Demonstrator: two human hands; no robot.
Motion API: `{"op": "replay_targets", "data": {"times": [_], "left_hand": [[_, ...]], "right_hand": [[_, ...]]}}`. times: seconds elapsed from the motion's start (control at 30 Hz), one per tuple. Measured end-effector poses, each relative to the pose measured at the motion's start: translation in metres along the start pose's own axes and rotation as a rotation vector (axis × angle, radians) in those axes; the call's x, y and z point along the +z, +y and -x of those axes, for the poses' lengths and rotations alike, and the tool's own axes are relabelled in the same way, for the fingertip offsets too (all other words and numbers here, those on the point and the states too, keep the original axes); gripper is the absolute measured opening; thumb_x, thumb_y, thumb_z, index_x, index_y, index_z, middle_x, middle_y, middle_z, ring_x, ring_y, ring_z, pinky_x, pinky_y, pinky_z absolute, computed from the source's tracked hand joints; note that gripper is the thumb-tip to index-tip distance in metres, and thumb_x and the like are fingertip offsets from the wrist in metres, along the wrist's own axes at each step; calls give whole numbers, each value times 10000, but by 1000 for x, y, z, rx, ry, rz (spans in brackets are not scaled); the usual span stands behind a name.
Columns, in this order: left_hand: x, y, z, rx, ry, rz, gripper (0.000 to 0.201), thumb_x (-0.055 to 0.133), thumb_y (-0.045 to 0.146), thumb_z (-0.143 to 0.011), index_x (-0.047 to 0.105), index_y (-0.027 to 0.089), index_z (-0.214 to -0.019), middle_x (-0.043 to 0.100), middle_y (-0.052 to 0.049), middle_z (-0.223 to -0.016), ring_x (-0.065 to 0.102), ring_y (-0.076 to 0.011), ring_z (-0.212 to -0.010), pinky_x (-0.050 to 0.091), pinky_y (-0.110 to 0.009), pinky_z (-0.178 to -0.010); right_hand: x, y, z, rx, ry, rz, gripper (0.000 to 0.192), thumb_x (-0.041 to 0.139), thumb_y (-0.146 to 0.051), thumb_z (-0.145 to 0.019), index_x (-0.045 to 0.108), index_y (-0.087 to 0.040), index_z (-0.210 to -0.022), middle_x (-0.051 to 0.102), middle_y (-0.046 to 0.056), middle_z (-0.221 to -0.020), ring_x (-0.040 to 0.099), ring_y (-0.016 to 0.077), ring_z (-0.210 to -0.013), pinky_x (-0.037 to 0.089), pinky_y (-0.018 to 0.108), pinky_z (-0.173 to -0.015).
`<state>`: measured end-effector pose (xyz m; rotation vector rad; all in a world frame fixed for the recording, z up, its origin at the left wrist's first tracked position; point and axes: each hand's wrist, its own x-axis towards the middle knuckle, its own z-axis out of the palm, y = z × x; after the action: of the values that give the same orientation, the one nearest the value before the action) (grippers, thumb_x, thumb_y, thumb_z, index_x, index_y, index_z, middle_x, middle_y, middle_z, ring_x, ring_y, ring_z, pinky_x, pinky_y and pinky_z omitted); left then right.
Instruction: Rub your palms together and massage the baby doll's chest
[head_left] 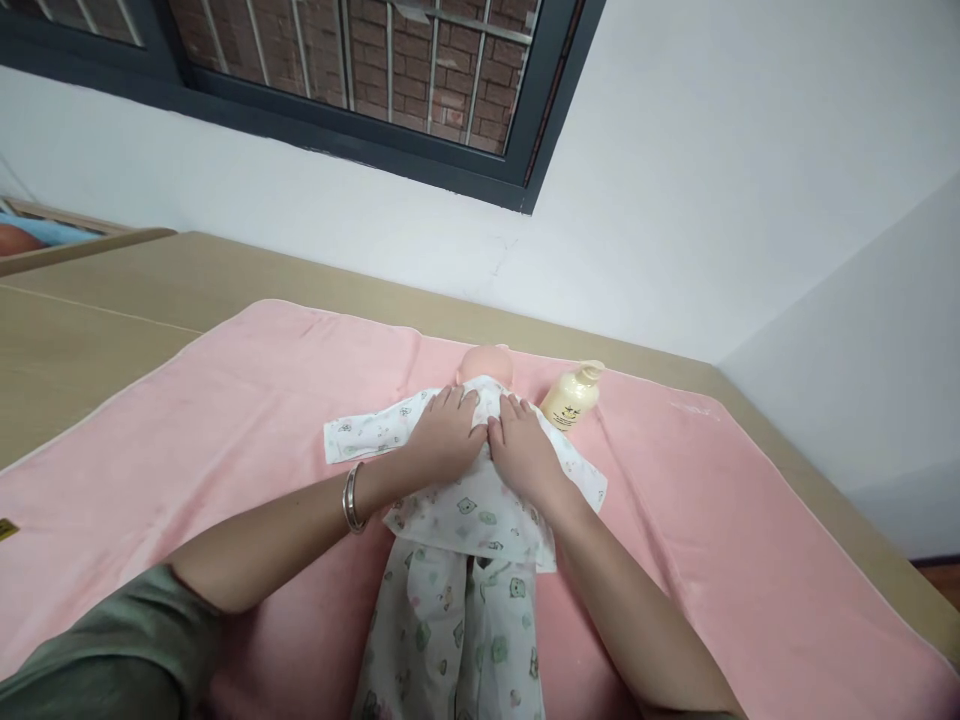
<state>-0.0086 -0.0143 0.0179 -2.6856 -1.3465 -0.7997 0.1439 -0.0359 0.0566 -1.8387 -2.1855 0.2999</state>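
At the centre of the pink towel a baby doll lies on its back, head toward twelve o'clock, dressed in a white printed top and matching trousers that run off the lower edge of the view at six o'clock. Both hands rest flat on the doll's chest, side by side and touching at the thumbs. The left hand is spread palm-down with fingers pointing to twelve o'clock, pinching nothing; a silver bangle circles its wrist and a green sleeve covers the upper arm at seven o'clock. The right hand lies the same way, fingers loosely spread and pressed onto the cloth.

Just beside the doll's head, at one o'clock from the hands, a cream lotion bottle lies tilted on the towel, near the right fingertips but apart from them. The top's left sleeve reaches out toward nine o'clock. Bare towel stretches wide at nine and three o'clock. Its far edge lies just past the doll's head, with a strip of tan mattress and then the white wall beyond; a dark-framed window sits at eleven o'clock.
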Motion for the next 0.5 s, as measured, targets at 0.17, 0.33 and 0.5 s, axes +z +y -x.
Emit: {"op": "replay_targets", "data": {"times": [0.17, 0.33, 0.5], "left_hand": [[5, -15, -13, -156, 9, 38, 380, 355, 242, -976, 586, 90, -1236, 653, -205, -1190, 587, -320, -1131, 480, -525, -978], [8, 7, 1, -186, 57, -48, 485, 362, 288, -990, 493, 31, -1378, 562, -260, -1401, 472, -388, -1355, 373, -571, -1102], [6, 19, 9, -176, 62, -51, 506, 412, 256, -963, 468, 33, -1413, 514, -268, -1467, 425, -398, -1415, 357, -569, -1125]], "right_hand": [[2, -9, 10, -22, 17, 8, 561, 322, -310, -1028, 434, -42, -1509, 391, 210, -1602, 291, 330, -1529, 247, 489, -1243], [-2, 16, -13, -9, 36, -91, 499, 368, -365, -1031, 527, -119, -1434, 490, 164, -1544, 378, 309, -1480, 310, 476, -1208], [0, 26, -23, -8, 81, -77, 490, 352, -385, -1041, 550, -111, -1394, 545, 180, -1486, 463, 296, -1407, 317, 473, -1195]]}}
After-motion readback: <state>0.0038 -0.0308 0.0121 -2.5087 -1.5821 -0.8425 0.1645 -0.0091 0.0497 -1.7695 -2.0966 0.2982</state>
